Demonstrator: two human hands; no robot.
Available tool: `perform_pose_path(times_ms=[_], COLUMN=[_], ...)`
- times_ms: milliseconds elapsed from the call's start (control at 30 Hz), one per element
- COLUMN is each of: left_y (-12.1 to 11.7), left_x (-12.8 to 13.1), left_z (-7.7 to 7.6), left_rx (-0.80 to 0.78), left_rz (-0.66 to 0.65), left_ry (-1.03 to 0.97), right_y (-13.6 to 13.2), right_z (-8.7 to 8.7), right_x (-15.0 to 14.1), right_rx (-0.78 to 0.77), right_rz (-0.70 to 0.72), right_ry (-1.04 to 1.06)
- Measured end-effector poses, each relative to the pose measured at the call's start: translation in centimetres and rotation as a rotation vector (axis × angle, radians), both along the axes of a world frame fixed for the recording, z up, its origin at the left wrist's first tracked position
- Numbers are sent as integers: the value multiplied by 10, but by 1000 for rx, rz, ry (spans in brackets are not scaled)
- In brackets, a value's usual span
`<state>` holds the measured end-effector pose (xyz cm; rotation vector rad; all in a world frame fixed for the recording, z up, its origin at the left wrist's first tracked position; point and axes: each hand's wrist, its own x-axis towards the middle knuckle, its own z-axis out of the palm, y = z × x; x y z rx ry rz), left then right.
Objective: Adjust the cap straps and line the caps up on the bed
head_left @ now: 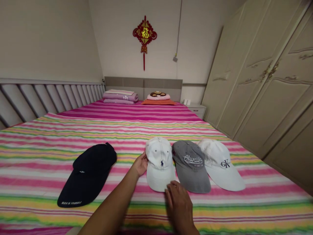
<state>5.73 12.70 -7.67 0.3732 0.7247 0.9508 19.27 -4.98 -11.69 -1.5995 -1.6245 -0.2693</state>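
Several baseball caps lie on a striped bed (49,137). A white cap with a small dark logo (159,163) sits in the middle. My left hand (140,164) rests against that cap's left side, fingers curled on its edge. My right hand (179,204) touches the front of its brim, fingers bent down. A grey cap with white lettering (192,166) lies right beside it, overlapping slightly. A white cap with dark letters (221,164) is at the right. A dark navy cap (88,174) lies apart at the left.
The bed runs back to a grey headboard (144,85) with folded pink bedding (119,96) and an orange pillow (158,101). A padded rail (49,98) lines the left wall. Wardrobe doors (266,85) stand along the right. A red knot ornament (144,34) hangs on the wall.
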Motion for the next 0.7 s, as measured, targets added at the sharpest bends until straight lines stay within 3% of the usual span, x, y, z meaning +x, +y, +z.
perform_pose_path(times_ms=[100,267,433,600,700], left_y=[-2,0,-3,-23,-46], left_x=[5,16,19,2,-22], left_z=[-4,-8,-6,-5,-8], left_rx=[-2,-12,11,122,186], left_rz=[-3,57,162,343,384], left_ry=[-13,33,114,239,323], right_y=[-2,-2,-3,-10,-20], right_z=[-11,-22,-21,-24,-37], right_x=[-6,-3,-2,1,3], right_rx=[82,71,89,179,156], right_rz=[-17,-16,7,22,148], right_ry=[-191,-201,-186,-144,-147])
